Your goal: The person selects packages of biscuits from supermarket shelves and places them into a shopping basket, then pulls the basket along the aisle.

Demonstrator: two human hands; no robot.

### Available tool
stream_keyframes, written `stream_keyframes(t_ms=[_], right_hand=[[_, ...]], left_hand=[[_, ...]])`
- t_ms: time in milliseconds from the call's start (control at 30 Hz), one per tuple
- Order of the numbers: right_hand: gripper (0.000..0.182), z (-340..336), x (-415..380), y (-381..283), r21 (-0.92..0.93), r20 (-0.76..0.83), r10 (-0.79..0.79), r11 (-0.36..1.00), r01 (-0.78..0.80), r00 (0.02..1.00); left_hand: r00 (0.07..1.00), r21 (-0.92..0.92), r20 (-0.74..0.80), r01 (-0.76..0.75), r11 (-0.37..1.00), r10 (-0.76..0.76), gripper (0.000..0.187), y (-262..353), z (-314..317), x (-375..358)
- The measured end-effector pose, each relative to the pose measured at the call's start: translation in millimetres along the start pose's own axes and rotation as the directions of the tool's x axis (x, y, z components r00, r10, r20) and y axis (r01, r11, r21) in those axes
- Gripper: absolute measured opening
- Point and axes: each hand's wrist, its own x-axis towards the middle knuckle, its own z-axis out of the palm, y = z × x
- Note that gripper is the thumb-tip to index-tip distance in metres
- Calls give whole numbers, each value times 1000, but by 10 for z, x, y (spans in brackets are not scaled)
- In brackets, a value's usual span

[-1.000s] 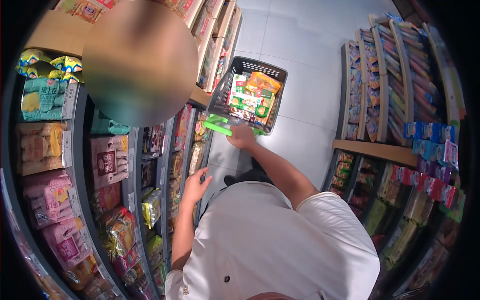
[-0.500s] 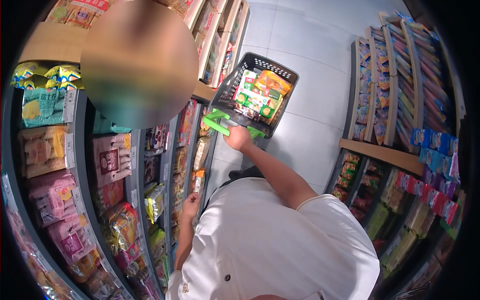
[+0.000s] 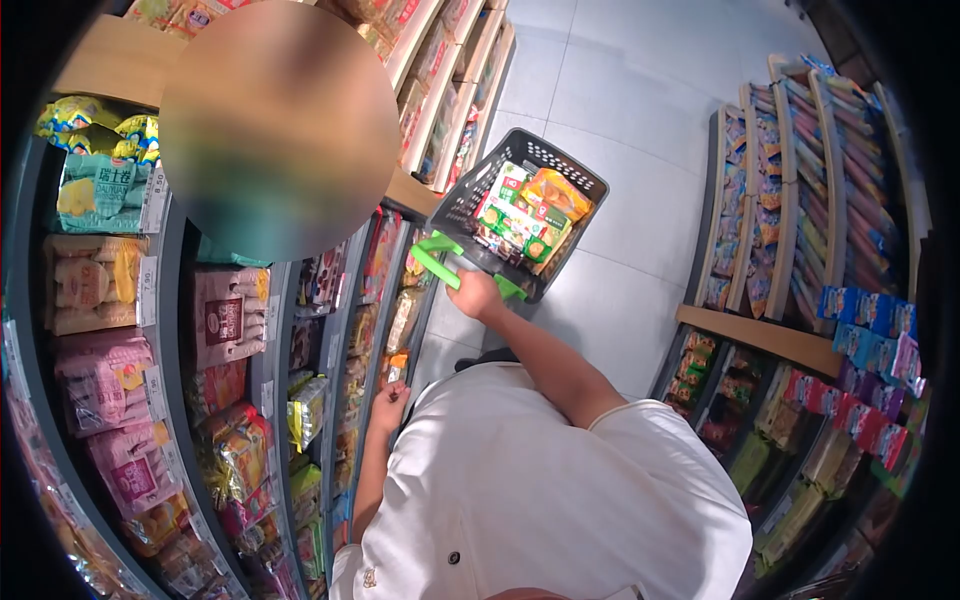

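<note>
Right hand [image 3: 478, 297] grips the green handle [image 3: 437, 264] of the basket [image 3: 470, 195], steadying its packed load. Left hand [image 3: 388, 407] closes on a small orange packet [image 3: 397, 366] at the shelf [image 3: 352, 360] edge, where it sits within reach.

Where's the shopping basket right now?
In the head view, the shopping basket sits upper centre, over the floor beside the left shelves, its green handle gripped by the right hand.

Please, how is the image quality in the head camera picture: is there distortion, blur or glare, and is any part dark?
Head view: strong fisheye distortion bends the shelves into curves; the corners are black. A blurred round patch covers the upper left. The floor is bright and evenly lit, without harsh glare. The left hand at the shelf and the right hand on the basket handle appear reasonably sharp.
</note>
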Motion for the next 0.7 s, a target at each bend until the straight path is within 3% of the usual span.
stream_keyframes(t_ms=[167, 267, 500, 567, 700], right_hand=[[35, -20, 9, -15, 16, 14, 18, 1000, -18, 1000], [35, -35, 12, -41, 29, 18, 30, 999, -31, 999], [35, 14, 32, -42, 24, 16, 43, 999, -43, 999], [33, 35, 24, -35, 31, 4, 37, 999, -37, 999], [32, 22, 14, -33, 36, 2, 32, 999, -32, 999]], left_hand=[[996, 33, -38, 79, 996, -78, 36, -435, -131, -66], [998, 15, -46, 49, 999, -49, 36, -522, -133, -59], [997, -25, -20, 75, 997, -76, 39, -184, 5, 57], [999, 53, -23, 24, 998, -23, 41, 120, 41, -48], [999, -1, 4, 34, 999, -34, 42, -65, 55, 41]])
